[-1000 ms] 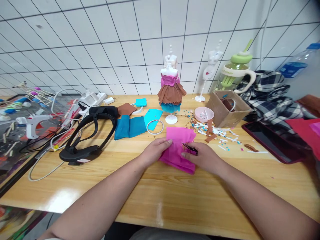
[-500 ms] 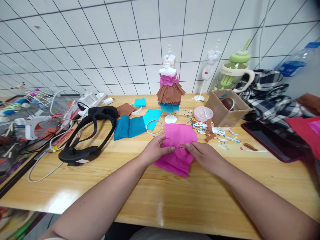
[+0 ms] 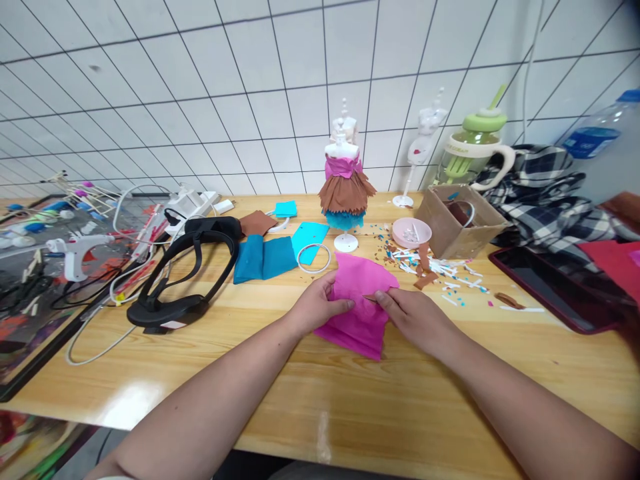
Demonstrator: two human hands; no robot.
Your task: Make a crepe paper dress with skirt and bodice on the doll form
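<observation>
A magenta cloth is held just above the wooden table. My left hand pinches its left side, thumb on top. My right hand is at its right side, closed on a small brown piece that lies over the cloth; whether these fingers also grip the cloth is hard to tell. Behind the cloth stands a small mannequin in a magenta top and a brown and blue layered skirt. A white ring lies left of the cloth, beside teal fabric and bright blue fabric.
A pink bowl, scattered scraps, a cardboard box, a green-lidded cup and a dark tablet are at the right. To the left are a black head strap, a glue gun and cables.
The camera view has shifted slightly, so everything appears a little lower and further right. Both hands keep their hold at the magenta cloth, with hardly any other movement.
</observation>
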